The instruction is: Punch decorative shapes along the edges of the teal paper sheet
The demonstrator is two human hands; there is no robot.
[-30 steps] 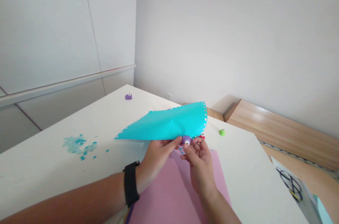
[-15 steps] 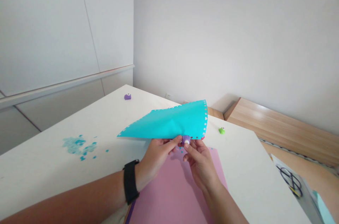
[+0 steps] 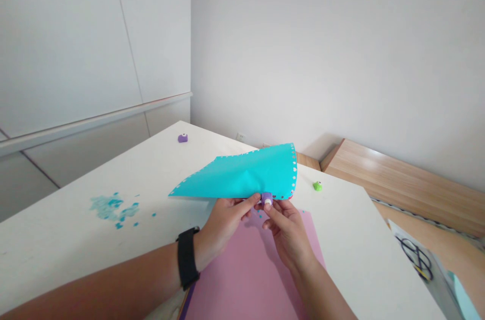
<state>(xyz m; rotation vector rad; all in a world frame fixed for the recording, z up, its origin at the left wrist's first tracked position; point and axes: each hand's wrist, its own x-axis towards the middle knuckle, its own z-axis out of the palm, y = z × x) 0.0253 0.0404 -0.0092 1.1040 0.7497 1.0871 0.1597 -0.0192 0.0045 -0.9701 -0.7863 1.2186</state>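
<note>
A sheet of turquoise paper (image 3: 238,176) is held up above the table, bent, with small shapes punched along several edges. My left hand (image 3: 231,214) pinches its near edge between thumb and fingers. In my right hand (image 3: 286,224) is a small purple craft punch (image 3: 267,199) with a white button, set on the same near edge. My right thumb rests on the button and the fingers are underneath, partly hidden by the paper. Pink paper (image 3: 246,269) lies on the table below both hands, with a few tiny turquoise bits near its far edge.
Turquoise paper cutouts (image 3: 115,206) lie heaped on the white table (image 3: 151,173) at the left. Another purple punch (image 3: 183,138) stands near the far corner, and a green punch (image 3: 317,186) at the right. Beyond the right edge is a low wooden cabinet (image 3: 397,183).
Almost nothing differs. Both hands keep their hold on the paper and the punch, with only a very slight shift.
</note>
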